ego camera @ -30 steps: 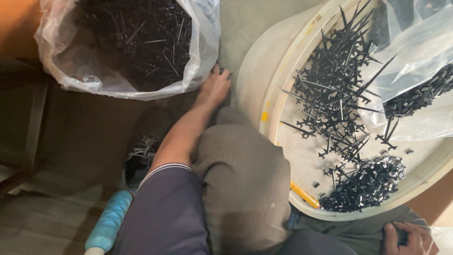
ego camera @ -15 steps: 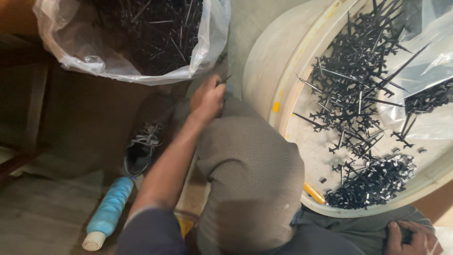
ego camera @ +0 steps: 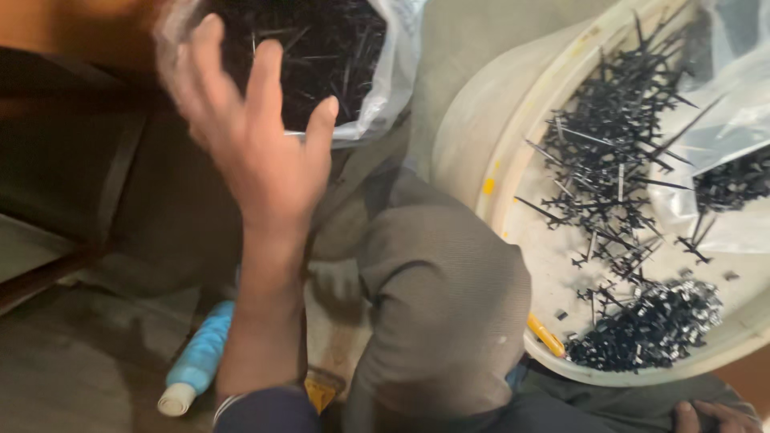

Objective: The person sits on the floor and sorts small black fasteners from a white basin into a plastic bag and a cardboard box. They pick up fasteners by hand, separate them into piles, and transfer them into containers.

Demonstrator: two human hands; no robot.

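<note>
Left hand (ego camera: 257, 152) raised, fingers spread, holding nothing, in front of clear plastic bag (ego camera: 385, 72) of black plastic pieces. Right hand (ego camera: 714, 417) at bottom edge, mostly cut off; grip unreadable. Round cream tray (ego camera: 497, 160) with black sprues (ego camera: 618, 160) to the right.

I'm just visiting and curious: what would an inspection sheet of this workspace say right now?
Surface: a round cream tray, resting beside the person's knee.
Job's things: loose black plastic sprue pieces and a heap of small black parts in the tray; a clear bag full of black pieces at upper left.
Clutter: a yellow tool at the tray's edge, a blue thread spool on the floor, another clear bag over the tray.
Hands: left hand raised, fingers spread, empty; right hand barely in view at the bottom edge.
Cables: nothing seen.
Surroundings: dim floor, dark wooden furniture at left.
</note>
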